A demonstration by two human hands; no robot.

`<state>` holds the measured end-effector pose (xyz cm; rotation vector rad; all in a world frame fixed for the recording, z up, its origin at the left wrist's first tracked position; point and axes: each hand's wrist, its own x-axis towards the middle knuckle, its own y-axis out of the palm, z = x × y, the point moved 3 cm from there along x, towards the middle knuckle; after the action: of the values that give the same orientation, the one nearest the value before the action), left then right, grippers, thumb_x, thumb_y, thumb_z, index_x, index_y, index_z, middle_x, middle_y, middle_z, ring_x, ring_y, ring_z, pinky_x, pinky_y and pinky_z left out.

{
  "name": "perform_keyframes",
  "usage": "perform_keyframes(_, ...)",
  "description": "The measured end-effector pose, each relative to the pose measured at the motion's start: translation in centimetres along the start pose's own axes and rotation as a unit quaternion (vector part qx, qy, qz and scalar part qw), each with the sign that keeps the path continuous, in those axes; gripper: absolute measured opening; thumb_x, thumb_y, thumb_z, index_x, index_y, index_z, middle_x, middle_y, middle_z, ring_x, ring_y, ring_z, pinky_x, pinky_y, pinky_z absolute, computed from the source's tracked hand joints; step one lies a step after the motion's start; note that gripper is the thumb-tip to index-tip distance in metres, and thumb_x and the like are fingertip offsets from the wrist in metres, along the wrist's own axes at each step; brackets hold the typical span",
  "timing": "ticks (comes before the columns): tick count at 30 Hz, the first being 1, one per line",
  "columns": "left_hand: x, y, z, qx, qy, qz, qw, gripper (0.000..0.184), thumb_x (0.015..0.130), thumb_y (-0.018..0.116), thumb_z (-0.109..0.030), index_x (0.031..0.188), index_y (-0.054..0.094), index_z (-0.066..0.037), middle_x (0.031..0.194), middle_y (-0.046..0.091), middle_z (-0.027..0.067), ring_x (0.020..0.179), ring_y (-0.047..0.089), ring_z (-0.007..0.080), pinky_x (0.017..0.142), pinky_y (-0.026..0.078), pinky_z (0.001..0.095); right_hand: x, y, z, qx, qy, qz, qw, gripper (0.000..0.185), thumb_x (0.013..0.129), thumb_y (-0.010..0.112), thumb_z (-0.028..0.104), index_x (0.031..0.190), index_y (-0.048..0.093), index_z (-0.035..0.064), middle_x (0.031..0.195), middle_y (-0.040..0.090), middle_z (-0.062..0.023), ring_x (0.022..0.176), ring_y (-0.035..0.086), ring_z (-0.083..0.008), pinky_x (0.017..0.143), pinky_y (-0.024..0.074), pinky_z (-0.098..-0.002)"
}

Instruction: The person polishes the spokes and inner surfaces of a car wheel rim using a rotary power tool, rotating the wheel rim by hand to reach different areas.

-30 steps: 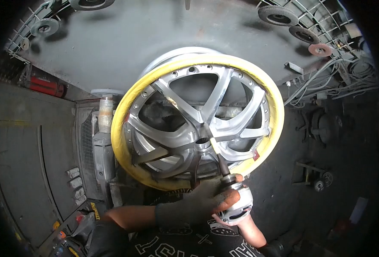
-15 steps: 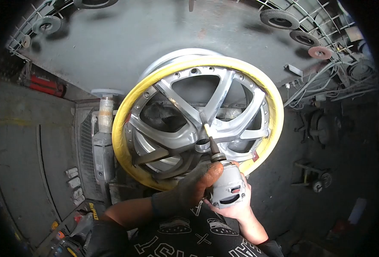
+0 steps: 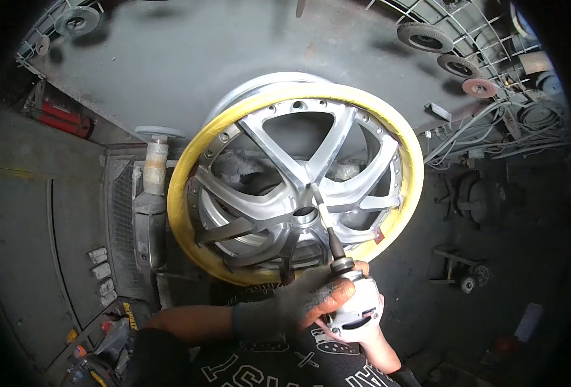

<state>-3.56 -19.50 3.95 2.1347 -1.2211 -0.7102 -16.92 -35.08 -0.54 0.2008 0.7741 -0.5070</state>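
A silver alloy wheel (image 3: 356, 187) with yellow tape (image 3: 413, 187) around its outer lip stands tilted toward me. My left hand (image 3: 317, 300), in a dark glove with orange fingers, is wrapped around the front of a grey die grinder (image 3: 356, 306). My bare right hand (image 3: 370, 330) grips the grinder's body from below and the right side. The long thin bit (image 3: 322, 209) points up and away, its tip near the spokes just above the wheel's centre bore (image 3: 305, 215). Whether the tip touches the metal I cannot tell.
To the left of the wheel stands a second grinding tool (image 3: 151, 213) with a disc on top. Several abrasive discs (image 3: 425, 37) hang on a wire rack at the upper right, above cables (image 3: 524, 129). Tools and a bag (image 3: 114, 342) lie at the lower left.
Both hands have moved the die grinder toward me and slightly right. Its tip now sits a little lower and more of the centre bore shows. The wheel has stayed nearly in place.
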Motion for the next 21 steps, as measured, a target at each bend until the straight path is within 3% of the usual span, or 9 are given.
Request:
perform_keyframes(3,1.0,-0.6,1.3,-0.136,0.033,-0.048,0.989,0.044,0.102,0.051,-0.034,0.131,0.054,-0.001,0.114,0.061,0.0068,0.103,0.055,0.0146,0.094,0.044,0.0327,1.0,1.1,1.6,-0.114,-0.14,0.067,0.981,0.082,0.055,0.094,0.024,0.12,0.055,-0.0061,0.102,0.071,-0.0147,0.089,0.073,-0.0239,0.085,0.0565,-0.0355)
perform_keyframes(7,1.5,-1.8,2.0,-0.107,0.043,-0.075,0.99,0.04,0.104,0.046,-0.027,0.13,0.054,0.002,0.11,0.064,0.0113,0.1,0.057,0.016,0.093,0.047,0.0332,2.0,2.1,2.6,-0.222,-0.273,0.136,0.926,0.078,0.057,0.094,0.022,0.119,0.056,-0.0063,0.1,0.072,-0.0144,0.089,0.073,-0.0223,0.083,0.057,-0.0339)
perform_keyframes(10,1.7,-2.0,1.6,-0.065,0.049,-0.071,0.994,0.039,0.105,0.045,-0.025,0.128,0.056,0.004,0.11,0.066,0.0137,0.099,0.058,0.0172,0.093,0.047,0.033,2.5,2.3,2.9,-0.168,-0.15,0.121,0.967,0.078,0.057,0.094,0.023,0.119,0.056,-0.0063,0.101,0.072,-0.0146,0.089,0.073,-0.0225,0.084,0.057,-0.034)
perform_keyframes(12,2.1,-2.1,2.6,-0.067,0.056,-0.075,0.993,0.039,0.105,0.045,-0.025,0.128,0.056,0.005,0.11,0.066,0.0145,0.099,0.059,0.018,0.093,0.048,0.0331,1.4,4.0,6.3,-0.301,-0.41,0.159,0.846,0.079,0.057,0.094,0.023,0.12,0.055,-0.0065,0.102,0.072,-0.0149,0.091,0.073,-0.0226,0.084,0.057,-0.0337)
perform_keyframes(16,2.2,-2.6,3.6,-0.08,0.064,-0.074,0.992,0.039,0.105,0.044,-0.024,0.128,0.056,0.005,0.111,0.066,0.0178,0.101,0.061,0.0216,0.094,0.047,0.0341,1.6,3.9,5.9,-0.292,-0.41,0.153,0.851,0.079,0.057,0.094,0.023,0.119,0.055,-0.0064,0.101,0.072,-0.0149,0.091,0.073,-0.0224,0.084,0.0571,-0.0337)
perform_keyframes(17,2.1,-2.6,3.6,-0.085,0.064,-0.072,0.992,0.039,0.105,0.044,-0.024,0.128,0.055,0.005,0.111,0.066,0.0186,0.101,0.061,0.0225,0.095,0.047,0.0344,2.0,3.2,4.3,-0.212,-0.303,0.126,0.921,0.078,0.057,0.094,0.024,0.118,0.056,-0.0061,0.101,0.072,-0.0147,0.09,0.073,-0.0225,0.084,0.0572,-0.0337)
perform_keyframes(18,1.9,-2.6,3.3,-0.056,0.059,-0.066,0.994,0.037,0.105,0.043,-0.022,0.128,0.055,0.006,0.113,0.065,0.0203,0.102,0.061,0.0251,0.095,0.047,0.0353,2.0,2.8,3.6,-0.172,-0.246,0.113,0.947,0.078,0.057,0.094,0.024,0.118,0.056,-0.0059,0.101,0.072,-0.0146,0.09,0.073,-0.0225,0.083,0.0573,-0.0337)
perform_keyframes(21,1.5,-2.5,3.1,0.0,0.065,-0.061,0.996,0.035,0.105,0.042,-0.018,0.127,0.055,0.006,0.117,0.063,0.0231,0.105,0.061,0.0299,0.096,0.047,0.0371,1.9,1.9,2.8,-0.151,-0.139,0.113,0.972,0.078,0.056,0.095,0.024,0.117,0.056,-0.0054,0.102,0.072,-0.0146,0.09,0.073,-0.0225,0.084,0.0572,-0.0338)
